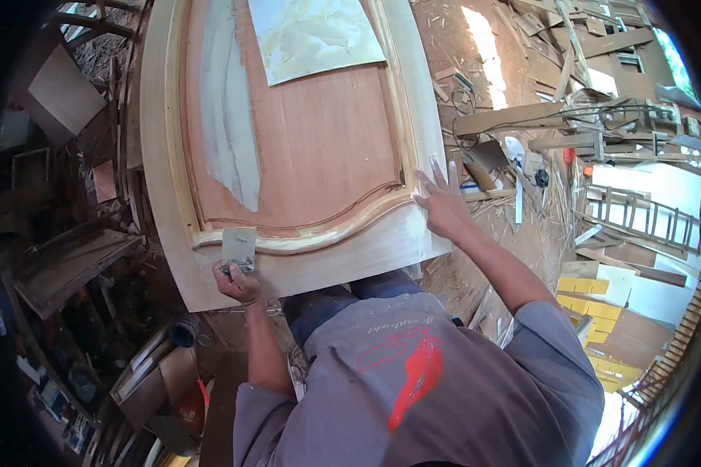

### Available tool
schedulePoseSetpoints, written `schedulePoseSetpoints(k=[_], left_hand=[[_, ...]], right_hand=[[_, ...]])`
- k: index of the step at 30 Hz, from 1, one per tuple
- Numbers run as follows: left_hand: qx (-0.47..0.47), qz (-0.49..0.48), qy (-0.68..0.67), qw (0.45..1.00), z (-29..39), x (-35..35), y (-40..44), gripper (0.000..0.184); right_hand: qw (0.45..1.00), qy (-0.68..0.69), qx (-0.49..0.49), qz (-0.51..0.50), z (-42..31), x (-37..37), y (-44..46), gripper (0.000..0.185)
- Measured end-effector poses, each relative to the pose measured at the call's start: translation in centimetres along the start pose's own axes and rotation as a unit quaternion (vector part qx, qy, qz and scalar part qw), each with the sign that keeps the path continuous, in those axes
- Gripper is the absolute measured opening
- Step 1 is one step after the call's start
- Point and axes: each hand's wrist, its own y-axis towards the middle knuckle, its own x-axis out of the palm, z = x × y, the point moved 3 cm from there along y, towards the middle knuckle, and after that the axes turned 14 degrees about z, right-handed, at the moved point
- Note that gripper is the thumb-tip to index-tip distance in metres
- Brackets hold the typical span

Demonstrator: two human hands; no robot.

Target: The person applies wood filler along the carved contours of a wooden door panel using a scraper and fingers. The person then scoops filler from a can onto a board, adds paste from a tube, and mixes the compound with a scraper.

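Observation:
My left hand (239,285) is closed around the handle of a flat putty knife (239,247), whose blade lies over the lower left moulding of a wooden door panel (327,148). Spread fingers of my right hand (442,198) rest on the panel's right edge, near the lower corner. A wide streak of pale filler (234,117) runs down the left of the reddish inner field. On the upper part of the panel lies a white sheet (311,39) smeared with yellowish paste.
Wood boards (514,118), cables and scraps lie on the ground to the right. Farther right are a ladder (639,218) and yellow pieces (592,307). A dark wooden bench (74,265) and stacked boards (144,373) stand at the left.

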Motion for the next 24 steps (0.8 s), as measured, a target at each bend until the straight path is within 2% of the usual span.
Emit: schedulePoseSetpoints(k=[3, 6, 9, 12, 15, 18, 19, 20, 22, 23, 24], left_hand=[[0.003, -0.005, 0.007, 1.0, 0.2, -0.1, 0.2, 0.03], [0.004, -0.014, 0.026, 1.0, 0.4, -0.3, 0.1, 0.032], [0.006, -0.016, 0.017, 1.0, 1.0, 0.1, 0.2, 0.033], [0.001, -0.012, 0.013, 1.0, 1.0, 0.2, 0.1, 0.033], [0.001, -0.02, 0.021, 1.0, 1.7, 0.3, 0.2, 0.032], [-0.011, -0.034, 0.015, 0.999, 1.4, -0.8, 0.7, 0.03], [-0.033, -0.033, -0.003, 0.999, 1.1, -1.1, 0.7, 0.029], [-0.055, -0.032, -0.02, 0.998, 0.7, -1.6, 0.8, 0.028], [0.073, 0.011, 0.057, 0.996, -1.0, -3.9, 1.4, 0.031], [0.06, 0.028, 0.06, 0.996, -2.0, -5.1, 1.6, 0.032], [0.048, 0.044, 0.062, 0.996, -2.1, -6.1, 2.0, 0.033]], right_hand=[[0.991, 0.099, 0.073, -0.044, 1.2, -1.7, 0.9, 0.037], [0.985, 0.13, 0.103, 0.042, 2.0, 0.4, 0.0, 0.051], [0.986, 0.125, 0.094, 0.065, -0.2, 2.0, -1.1, 0.063], [0.992, 0.051, 0.115, 0.023, -2.4, 3.4, -1.4, 0.073], [0.983, 0.12, 0.132, 0.037, -4.2, 3.4, -0.9, 0.073], [0.955, 0.284, 0.071, 0.04, -5.3, 2.4, -0.2, 0.071], [0.936, 0.334, 0.065, 0.093, -5.1, 3.1, -0.3, 0.066], [0.947, 0.283, 0.104, 0.112, -4.2, 3.8, -0.4, 0.065], [0.956, 0.179, 0.183, 0.144, -4.1, 3.1, -0.3, 0.063], [0.968, 0.182, 0.156, 0.077, -4.8, 2.6, -0.5, 0.063], [0.965, 0.218, 0.122, 0.079, -5.6, 2.1, -0.5, 0.063]])
